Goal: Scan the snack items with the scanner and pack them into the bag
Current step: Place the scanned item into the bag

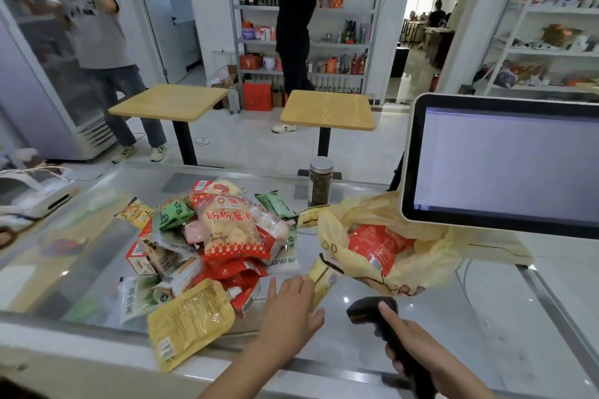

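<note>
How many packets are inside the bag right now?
1: a red packet lies in the open yellow bag beside the monitor. Others may be hidden beneath it.

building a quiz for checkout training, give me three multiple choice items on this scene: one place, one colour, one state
1. Where does the metal-lidded jar stand?
A) inside the yellow plastic bag
B) on the counter behind that bag
C) on the floor

2. What colour is the snack packet inside the bag?
A) green
B) blue
C) red

3. What is the right hand doing?
A) gripping the barcode scanner
B) lying flat on the counter
C) pinching a packet

Answers: 1 B, it stands upright at the counter's far edge; 2 C, red shows in the bag's open mouth; 3 A, fingers curl round the black handle.
</note>
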Available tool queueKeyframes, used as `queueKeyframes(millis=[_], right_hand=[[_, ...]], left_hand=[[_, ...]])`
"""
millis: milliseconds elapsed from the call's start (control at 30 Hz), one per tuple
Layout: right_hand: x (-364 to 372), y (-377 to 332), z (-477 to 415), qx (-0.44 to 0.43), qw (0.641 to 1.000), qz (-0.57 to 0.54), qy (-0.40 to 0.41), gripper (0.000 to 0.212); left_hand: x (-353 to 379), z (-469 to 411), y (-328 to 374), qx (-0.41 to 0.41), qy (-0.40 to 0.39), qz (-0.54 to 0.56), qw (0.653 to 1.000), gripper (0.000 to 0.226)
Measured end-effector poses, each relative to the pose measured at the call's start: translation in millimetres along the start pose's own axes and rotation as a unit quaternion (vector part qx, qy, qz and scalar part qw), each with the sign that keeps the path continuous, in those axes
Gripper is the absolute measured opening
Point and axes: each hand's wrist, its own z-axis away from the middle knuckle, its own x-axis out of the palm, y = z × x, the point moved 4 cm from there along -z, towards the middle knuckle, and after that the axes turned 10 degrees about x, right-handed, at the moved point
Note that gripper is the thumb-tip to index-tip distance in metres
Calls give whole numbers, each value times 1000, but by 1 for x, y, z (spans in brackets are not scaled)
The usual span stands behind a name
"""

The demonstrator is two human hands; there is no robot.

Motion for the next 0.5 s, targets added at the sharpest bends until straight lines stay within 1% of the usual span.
queueKeyframes(millis=[100,133,233,333,400,500], right_hand=[[0,1,5,5,1000,-1,-24,63],[1,0,8,4,999,-4,-32,61],[0,-6,19,2,999,-13,-45,58],[-3,-17,33,-1,999,-7,-49,64],[-2,-25,44,-5,998,1,-58,70],[5,-37,64,-6,997,12,-70,72]], left_hand=[[3,4,-2,-60,22,25,998,64],[6,4,-2,-66,16,24,997,66],[9,4,-5,-62,8,-8,998,54],[6,4,-18,-74,-3,-24,997,49],[6,3,-19,-66,-9,-22,998,57],[13,3,-12,-45,-39,-13,998,75]])
